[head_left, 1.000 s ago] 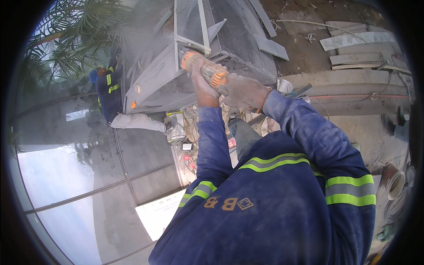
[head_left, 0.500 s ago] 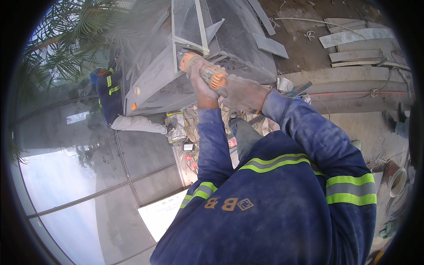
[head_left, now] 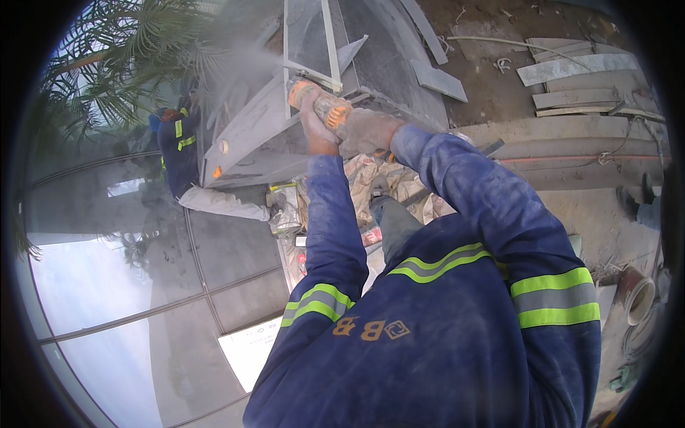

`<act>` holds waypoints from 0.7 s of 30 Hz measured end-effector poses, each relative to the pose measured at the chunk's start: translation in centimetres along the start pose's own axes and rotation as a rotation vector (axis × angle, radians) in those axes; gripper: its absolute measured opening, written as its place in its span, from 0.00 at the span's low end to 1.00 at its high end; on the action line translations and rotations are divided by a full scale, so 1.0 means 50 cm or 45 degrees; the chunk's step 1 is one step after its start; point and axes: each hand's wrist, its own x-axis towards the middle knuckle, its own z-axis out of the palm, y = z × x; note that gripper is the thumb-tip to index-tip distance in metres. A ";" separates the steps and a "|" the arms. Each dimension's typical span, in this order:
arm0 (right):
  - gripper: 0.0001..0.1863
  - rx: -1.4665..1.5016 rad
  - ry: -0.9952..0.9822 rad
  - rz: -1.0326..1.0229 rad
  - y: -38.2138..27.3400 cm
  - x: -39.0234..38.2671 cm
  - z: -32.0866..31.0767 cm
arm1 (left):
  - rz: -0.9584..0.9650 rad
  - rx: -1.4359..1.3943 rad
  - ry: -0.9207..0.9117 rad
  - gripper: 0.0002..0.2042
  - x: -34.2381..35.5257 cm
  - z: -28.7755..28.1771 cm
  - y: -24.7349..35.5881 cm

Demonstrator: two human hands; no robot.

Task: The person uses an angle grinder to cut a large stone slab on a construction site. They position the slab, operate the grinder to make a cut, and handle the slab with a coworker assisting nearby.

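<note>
Both my hands grip a dusty orange angle grinder (head_left: 334,111) at the near corner of a large grey stone-clad block. My left hand (head_left: 317,128) is wrapped round its front part. At the rear of the body, my right hand (head_left: 367,131) is closed on it, coated in pale dust. The grinder's head is up against the end of a narrow pale strip (head_left: 332,43) on top of the block; its disc cannot be made out. A dust plume (head_left: 246,60) drifts off to the far left. Beside the strip lies a pointed grey slab piece (head_left: 352,51).
A co-worker (head_left: 180,153) in a dark reflective jacket leans against the block's left side. Dusty sacks (head_left: 364,182) lie below my hands. Loose slabs (head_left: 576,65) and a hose are at the right, a bucket (head_left: 637,294) lower right. Glossy panels (head_left: 107,285) fill the left.
The grinder and both my hands have shifted slightly left and forward along the block's edge, my right forearm swinging left. The dust plume looks thicker at the far left.
</note>
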 end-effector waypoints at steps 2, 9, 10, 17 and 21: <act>0.28 -0.033 0.041 -0.009 0.010 -0.004 0.009 | 0.027 0.052 -0.016 0.18 -0.024 0.018 -0.003; 0.26 -0.123 0.184 -0.215 0.012 -0.119 0.017 | 0.010 0.004 0.026 0.19 -0.118 0.051 -0.023; 0.26 -0.100 0.177 -0.164 0.005 -0.139 0.010 | -0.013 -0.010 0.033 0.20 -0.122 0.049 -0.026; 0.27 -0.004 0.240 -0.123 0.004 -0.180 0.010 | -0.095 -0.070 0.032 0.23 -0.120 0.037 -0.039; 0.24 -0.023 0.241 -0.158 -0.007 -0.206 0.009 | -0.097 -0.055 0.062 0.21 -0.149 0.044 -0.041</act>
